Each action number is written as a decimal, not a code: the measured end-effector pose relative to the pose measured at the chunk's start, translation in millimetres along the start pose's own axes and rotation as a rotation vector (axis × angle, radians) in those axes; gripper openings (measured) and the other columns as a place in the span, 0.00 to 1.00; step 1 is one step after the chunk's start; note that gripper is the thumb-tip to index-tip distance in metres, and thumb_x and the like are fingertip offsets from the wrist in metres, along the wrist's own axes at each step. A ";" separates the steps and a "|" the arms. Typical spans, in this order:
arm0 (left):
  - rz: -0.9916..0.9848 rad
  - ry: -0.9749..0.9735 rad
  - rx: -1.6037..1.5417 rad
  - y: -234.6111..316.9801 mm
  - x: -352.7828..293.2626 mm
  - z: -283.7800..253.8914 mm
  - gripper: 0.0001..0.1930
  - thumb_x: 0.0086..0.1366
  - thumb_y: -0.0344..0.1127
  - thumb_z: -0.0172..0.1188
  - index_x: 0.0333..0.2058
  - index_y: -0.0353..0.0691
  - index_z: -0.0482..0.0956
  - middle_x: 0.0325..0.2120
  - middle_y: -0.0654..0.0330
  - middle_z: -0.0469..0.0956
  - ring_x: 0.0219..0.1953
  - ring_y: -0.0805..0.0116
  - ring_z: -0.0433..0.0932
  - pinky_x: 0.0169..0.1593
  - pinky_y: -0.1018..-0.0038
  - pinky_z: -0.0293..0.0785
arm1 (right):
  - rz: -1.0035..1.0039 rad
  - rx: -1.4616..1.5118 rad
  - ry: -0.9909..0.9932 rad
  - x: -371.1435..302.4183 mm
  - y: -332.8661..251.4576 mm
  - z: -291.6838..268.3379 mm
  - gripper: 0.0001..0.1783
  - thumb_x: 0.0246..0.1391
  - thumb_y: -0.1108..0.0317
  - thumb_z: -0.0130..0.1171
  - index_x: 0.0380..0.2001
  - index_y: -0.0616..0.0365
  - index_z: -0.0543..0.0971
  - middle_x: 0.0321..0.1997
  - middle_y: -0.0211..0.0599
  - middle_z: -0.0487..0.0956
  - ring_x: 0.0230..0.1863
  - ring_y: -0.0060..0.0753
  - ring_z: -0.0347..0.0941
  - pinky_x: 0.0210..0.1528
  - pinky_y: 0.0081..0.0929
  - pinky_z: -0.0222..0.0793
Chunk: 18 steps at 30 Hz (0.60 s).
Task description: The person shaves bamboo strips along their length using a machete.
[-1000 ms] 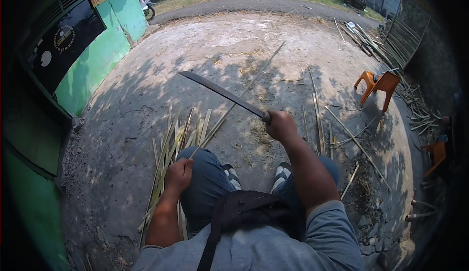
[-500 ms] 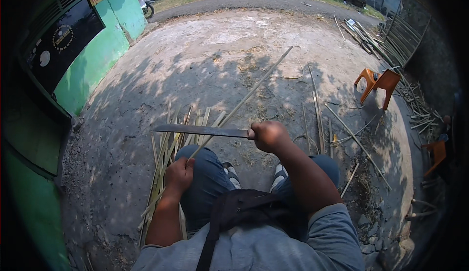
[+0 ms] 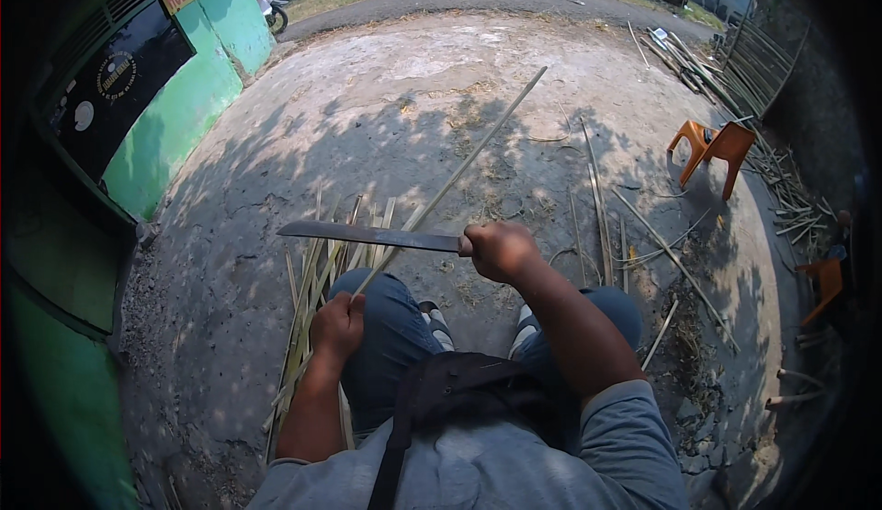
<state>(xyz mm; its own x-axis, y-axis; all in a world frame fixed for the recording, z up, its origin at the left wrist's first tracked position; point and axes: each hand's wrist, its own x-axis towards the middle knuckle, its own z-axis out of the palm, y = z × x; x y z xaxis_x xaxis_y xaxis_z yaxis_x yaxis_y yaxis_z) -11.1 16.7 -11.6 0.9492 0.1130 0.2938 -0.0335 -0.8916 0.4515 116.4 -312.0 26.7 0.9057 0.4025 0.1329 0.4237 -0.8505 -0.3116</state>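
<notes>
My right hand (image 3: 501, 251) is closed round the wooden handle of a machete (image 3: 372, 235). Its long dark blade points left and lies across a bamboo strip (image 3: 480, 149), seemingly touching it. Near my left knee, my left hand (image 3: 337, 328) grips the strip's near end. From there the strip slants away up and to the right, its far end out over the ground. Beside my left leg lies a bundle of split bamboo strips (image 3: 301, 345), partly hidden by my left forearm.
Long bamboo pieces (image 3: 675, 266) lie on the concrete to the right. An orange plastic chair (image 3: 712, 150) stands beyond them. More bamboo (image 3: 689, 64) is piled along the right wall. A green wall (image 3: 184, 133) bounds the left side.
The machete has shifted slightly left along with my right hand, its tip now a little higher. The bamboo strip's far end has moved slightly up. My left hand keeps its grip.
</notes>
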 end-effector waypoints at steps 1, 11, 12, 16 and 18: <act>0.016 -0.005 -0.009 -2.7 0.0 -0.3 0.23 0.78 0.53 0.55 0.32 0.38 0.78 0.26 0.40 0.79 0.34 0.31 0.80 0.34 0.46 0.72 | -0.024 -0.010 -0.012 1.2 1.0 -6.1 0.13 0.67 0.54 0.58 0.36 0.48 0.86 0.35 0.45 0.87 0.42 0.56 0.85 0.44 0.53 0.79; -0.019 -0.021 0.024 -0.3 0.3 -2.0 0.25 0.78 0.56 0.53 0.30 0.40 0.76 0.25 0.42 0.80 0.33 0.31 0.80 0.34 0.43 0.72 | 0.187 0.175 0.215 8.8 51.6 7.8 0.12 0.65 0.53 0.62 0.36 0.49 0.85 0.34 0.49 0.85 0.40 0.60 0.83 0.43 0.54 0.78; -0.010 0.000 0.044 0.4 -1.3 -1.6 0.25 0.78 0.56 0.52 0.30 0.40 0.76 0.25 0.42 0.80 0.32 0.31 0.80 0.33 0.43 0.73 | 0.154 0.154 0.208 6.3 42.2 6.7 0.12 0.65 0.53 0.62 0.37 0.48 0.85 0.33 0.49 0.85 0.40 0.59 0.84 0.42 0.54 0.78; 0.030 0.036 0.048 1.0 0.6 0.1 0.25 0.78 0.56 0.53 0.29 0.41 0.75 0.24 0.43 0.79 0.31 0.32 0.80 0.32 0.43 0.72 | 0.005 0.035 0.104 -0.2 8.3 3.4 0.11 0.64 0.56 0.61 0.35 0.49 0.85 0.34 0.45 0.86 0.39 0.55 0.85 0.42 0.53 0.79; 0.053 0.038 0.035 -0.8 -0.5 0.5 0.25 0.78 0.56 0.53 0.29 0.41 0.75 0.24 0.43 0.79 0.31 0.32 0.80 0.32 0.43 0.72 | -0.036 -0.050 0.072 -1.8 3.8 -6.1 0.10 0.64 0.58 0.60 0.34 0.49 0.85 0.33 0.43 0.87 0.38 0.53 0.86 0.41 0.52 0.79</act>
<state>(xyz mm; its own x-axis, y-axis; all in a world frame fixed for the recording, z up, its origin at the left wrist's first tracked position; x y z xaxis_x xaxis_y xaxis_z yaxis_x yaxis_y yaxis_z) -11.4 17.2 -12.6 0.9338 0.0809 0.3485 -0.0722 -0.9115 0.4050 116.4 -318.0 31.0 0.8874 0.4095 0.2116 0.4548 -0.8524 -0.2581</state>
